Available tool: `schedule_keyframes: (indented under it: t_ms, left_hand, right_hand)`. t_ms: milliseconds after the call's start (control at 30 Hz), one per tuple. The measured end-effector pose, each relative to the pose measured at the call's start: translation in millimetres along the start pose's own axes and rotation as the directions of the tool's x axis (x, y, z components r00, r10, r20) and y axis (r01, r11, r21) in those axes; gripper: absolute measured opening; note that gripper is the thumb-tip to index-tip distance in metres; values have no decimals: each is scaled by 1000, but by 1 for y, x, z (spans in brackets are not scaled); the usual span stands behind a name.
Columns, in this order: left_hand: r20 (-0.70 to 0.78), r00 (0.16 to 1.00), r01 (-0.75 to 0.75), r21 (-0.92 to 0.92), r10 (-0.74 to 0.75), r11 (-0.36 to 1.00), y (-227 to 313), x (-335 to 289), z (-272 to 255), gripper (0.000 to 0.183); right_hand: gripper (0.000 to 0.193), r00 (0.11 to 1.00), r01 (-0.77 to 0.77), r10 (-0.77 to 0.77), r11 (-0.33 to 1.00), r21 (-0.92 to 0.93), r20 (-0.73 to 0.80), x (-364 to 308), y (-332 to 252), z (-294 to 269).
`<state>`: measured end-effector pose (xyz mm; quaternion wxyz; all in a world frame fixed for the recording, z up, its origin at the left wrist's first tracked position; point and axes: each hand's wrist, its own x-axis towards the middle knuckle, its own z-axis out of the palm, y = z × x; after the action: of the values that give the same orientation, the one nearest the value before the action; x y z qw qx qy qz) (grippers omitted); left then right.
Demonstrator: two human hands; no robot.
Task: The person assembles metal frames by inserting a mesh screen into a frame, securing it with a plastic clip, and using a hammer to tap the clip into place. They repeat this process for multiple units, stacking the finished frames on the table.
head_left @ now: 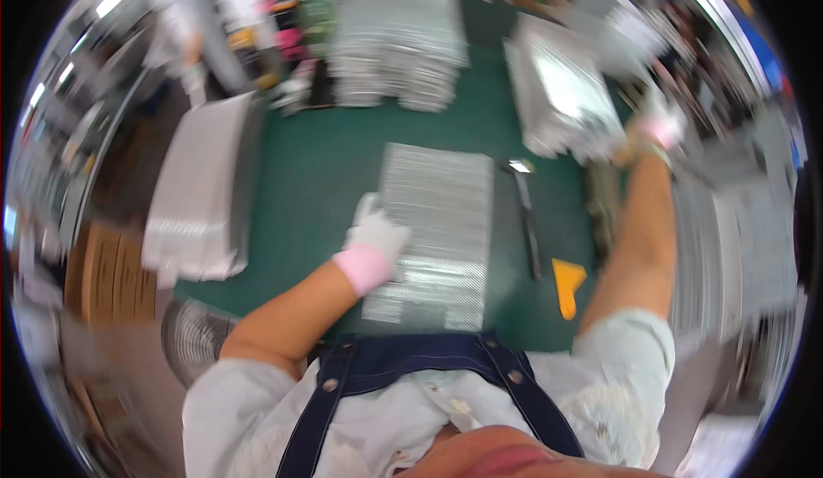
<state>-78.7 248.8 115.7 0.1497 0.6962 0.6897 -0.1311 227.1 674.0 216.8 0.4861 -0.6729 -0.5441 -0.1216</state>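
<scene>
A flat, silvery rectangular sheet [437, 212] with a ribbed or bubbled surface lies on the green table in front of me. My left hand [377, 234], in a white glove with a pink cuff, rests at its left edge, fingers partly outstretched. Far to the right, my right hand [660, 122] wears a similar glove and is smeared by motion. It is beside a stack of shiny silvery sheets [566, 84]; whether it holds anything cannot be made out.
A long dark tool [526, 221] and a yellow scraper [567, 288] lie right of the sheet. More pale stacks stand at the left [201, 186] and back [394, 41] of the green table [317, 186]. Cardboard boxes [111, 272] and a fan [193, 341] are at lower left.
</scene>
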Motion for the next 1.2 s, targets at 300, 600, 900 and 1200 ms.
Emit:
schedule_keyframes:
  t_ms: [300,600,900,1200]
  left_hand:
    - [-56,998,29,-219,-42,975,-11,-10,12,55]
    - [-18,996,87,60,-86,994,6,0,24,59]
    - [-92,993,69,9,-68,998,10,-3,16,56]
    - [-217,975,60,42,-50,997,3,3,27,56]
  right_hand:
    - [72,977,-133,60,920,367,204,-42,34,-78]
    - [68,804,183,-121,982,-49,582,-30,62,-45]
    - [40,517,706,-434,703,-81,738,12,104,-9]
    - [51,691,646,-469,742,-179,550,-30,82,-35]
